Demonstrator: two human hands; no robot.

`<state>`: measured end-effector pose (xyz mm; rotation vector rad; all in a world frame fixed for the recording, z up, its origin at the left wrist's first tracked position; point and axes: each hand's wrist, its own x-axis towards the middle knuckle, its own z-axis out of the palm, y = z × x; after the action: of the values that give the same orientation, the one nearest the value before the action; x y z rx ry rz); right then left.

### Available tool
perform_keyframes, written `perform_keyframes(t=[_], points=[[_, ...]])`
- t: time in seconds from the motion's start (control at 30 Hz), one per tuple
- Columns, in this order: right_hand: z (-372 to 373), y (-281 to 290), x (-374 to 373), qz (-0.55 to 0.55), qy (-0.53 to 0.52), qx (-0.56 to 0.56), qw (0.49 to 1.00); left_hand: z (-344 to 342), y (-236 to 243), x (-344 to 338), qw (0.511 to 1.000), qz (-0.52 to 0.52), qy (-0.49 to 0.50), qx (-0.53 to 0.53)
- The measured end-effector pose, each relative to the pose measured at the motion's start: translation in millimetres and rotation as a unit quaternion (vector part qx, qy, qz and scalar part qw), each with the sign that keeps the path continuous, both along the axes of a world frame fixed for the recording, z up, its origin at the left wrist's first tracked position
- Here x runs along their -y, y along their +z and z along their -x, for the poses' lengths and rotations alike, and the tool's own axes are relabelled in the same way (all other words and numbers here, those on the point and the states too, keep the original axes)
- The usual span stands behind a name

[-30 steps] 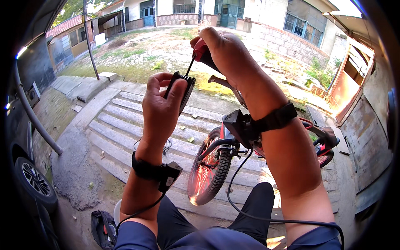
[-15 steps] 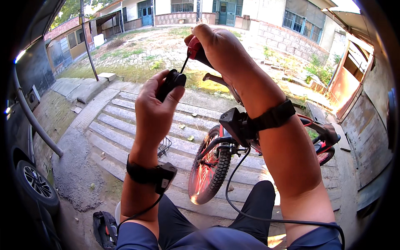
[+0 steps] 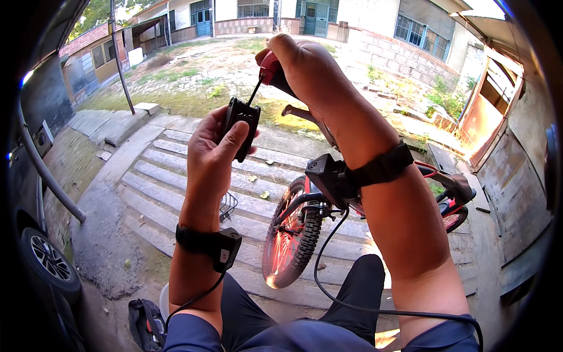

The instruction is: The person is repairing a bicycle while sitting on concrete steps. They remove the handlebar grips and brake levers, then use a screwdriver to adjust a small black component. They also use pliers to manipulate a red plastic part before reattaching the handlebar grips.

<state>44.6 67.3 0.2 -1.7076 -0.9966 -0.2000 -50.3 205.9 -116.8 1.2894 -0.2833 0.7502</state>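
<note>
My left hand (image 3: 218,141) is closed around a black folding multi-tool (image 3: 246,117), raised in front of me at chest height. A thin black key runs up from it to a red-and-black grip (image 3: 271,66), which my right hand (image 3: 296,67) grasps from above. A metal lever (image 3: 296,112) sticks out below that grip, partly behind my right forearm. The red and black bike (image 3: 293,234) stands below, its front wheel showing and much of its frame hidden by my arm. Each wrist wears a black strapped device with a cable.
A car's wheel (image 3: 50,261) and a curved pole (image 3: 61,193) are at left. A dark bag (image 3: 141,322) lies at lower left. A wire basket (image 3: 227,205) rests on grooved paving (image 3: 155,199). A rusty door (image 3: 478,126) is at right, a building (image 3: 399,53) across the yard.
Both hands have shifted a little to the left, my left hand more so. The tool has turned in my left fingers, showing more of its face.
</note>
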Motion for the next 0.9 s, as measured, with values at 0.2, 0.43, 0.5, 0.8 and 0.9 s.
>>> perform_keyframes(t=[0.2, 0.43, 0.5, 0.8, 0.9], points=[[4.8, 0.6, 2.2, 0.015, -0.018, 0.053, 0.998, 0.0, 2.7, -6.1, 0.993, 0.083, -0.08, -0.038], [1.4, -2.0, -1.3, -0.003, -0.01, 0.037, 0.999, -3.8, -7.4, -1.3, 0.975, 0.149, -0.164, -0.015], [1.8, -2.7, -0.8, -0.011, 0.013, 0.015, 1.0, 6.4, -5.1, -3.7, 0.995, 0.052, -0.081, 0.003], [10.6, -0.9, 6.0, 0.002, -0.006, 0.007, 1.0, 12.3, -1.0, 4.1, 0.998, 0.01, -0.056, -0.022], [12.4, 1.1, 4.2, -0.007, 0.005, -0.01, 1.0, 6.6, -9.9, -6.8, 0.881, 0.278, -0.379, -0.059]])
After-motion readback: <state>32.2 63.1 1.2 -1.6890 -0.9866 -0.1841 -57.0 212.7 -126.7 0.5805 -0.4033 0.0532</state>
